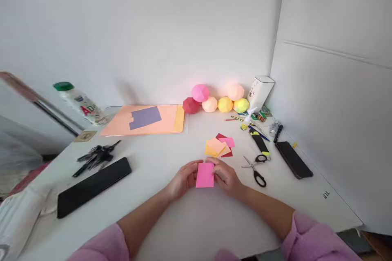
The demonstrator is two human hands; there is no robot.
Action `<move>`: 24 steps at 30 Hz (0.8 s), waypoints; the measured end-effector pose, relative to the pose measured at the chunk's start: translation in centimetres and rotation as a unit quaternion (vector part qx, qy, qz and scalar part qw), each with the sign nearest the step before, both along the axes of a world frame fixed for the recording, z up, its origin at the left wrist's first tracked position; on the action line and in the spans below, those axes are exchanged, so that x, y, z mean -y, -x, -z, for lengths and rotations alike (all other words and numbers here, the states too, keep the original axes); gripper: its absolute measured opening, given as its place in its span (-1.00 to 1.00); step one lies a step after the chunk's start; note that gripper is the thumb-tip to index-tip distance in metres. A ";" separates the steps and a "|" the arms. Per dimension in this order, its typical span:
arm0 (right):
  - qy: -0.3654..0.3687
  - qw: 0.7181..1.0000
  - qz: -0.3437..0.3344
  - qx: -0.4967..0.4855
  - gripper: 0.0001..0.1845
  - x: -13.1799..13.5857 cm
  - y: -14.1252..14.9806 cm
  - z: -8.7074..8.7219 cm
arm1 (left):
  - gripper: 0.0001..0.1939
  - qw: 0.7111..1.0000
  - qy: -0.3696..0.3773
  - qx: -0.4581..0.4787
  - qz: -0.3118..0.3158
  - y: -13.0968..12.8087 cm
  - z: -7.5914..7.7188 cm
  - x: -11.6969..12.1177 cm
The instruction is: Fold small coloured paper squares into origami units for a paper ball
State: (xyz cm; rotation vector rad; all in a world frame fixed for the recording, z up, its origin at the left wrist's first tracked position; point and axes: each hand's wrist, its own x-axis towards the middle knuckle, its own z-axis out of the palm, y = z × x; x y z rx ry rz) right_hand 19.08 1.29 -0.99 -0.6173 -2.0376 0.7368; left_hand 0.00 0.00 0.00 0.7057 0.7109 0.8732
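Between my two hands is a small pink paper rectangle [205,176], held just above the white table. My left hand [184,179] grips its left edge near the upper corner. At the opposite edge my right hand [226,176] pinches the paper, with the index finger along the top. Beyond my fingers lies a loose pile of small paper pieces [217,146] in peach, yellow, red and pink. To the right of my right hand, black-handled scissors [255,168] rest with their blades apart.
Faceted paper balls [200,93] stand by the back wall. Peach sheets [122,119] carry a purple piece [145,117]. A glue bottle [246,122], a box cutter [259,142] and a phone [294,160] are on the right; keys [97,156] and a black case [93,187] on the left.
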 end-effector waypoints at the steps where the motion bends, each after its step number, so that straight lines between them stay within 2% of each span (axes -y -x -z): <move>1: 0.002 1.000 0.009 0.001 -0.85 0.0 0.0 0.2 | -0.55 1.000 0.001 -0.016 0.010 0.1 0.0 -0.1; 5: 0.005 0.999 0.038 0.006 -0.84 0.1 0.0 0.9 | -0.62 0.997 -0.012 -0.075 0.028 0.0 -0.2 0.0; 7: 0.002 0.999 0.041 0.010 -0.79 0.1 0.1 1.0 | -0.62 0.995 -0.022 -0.092 0.017 -0.2 -0.2 0.3; 12: -0.021 0.999 -0.028 0.033 -0.65 0.2 0.1 0.6 | -0.64 0.991 -0.059 -0.117 0.014 -0.6 -0.1 0.8; 15: 0.018 0.998 -0.037 0.041 -0.69 -0.1 -0.2 0.3 | -0.62 0.989 -0.064 -0.134 0.014 -0.6 0.2 0.8; 21: 0.129 0.991 -0.029 -0.006 -0.93 -0.4 -0.2 -0.4 | -0.60 0.987 -0.071 -0.132 0.058 -0.2 0.0 0.7; 24: 0.178 0.984 -0.027 -0.013 -0.87 -0.3 0.0 -0.8 | -0.56 0.984 -0.099 -0.125 0.084 0.1 -0.2 0.8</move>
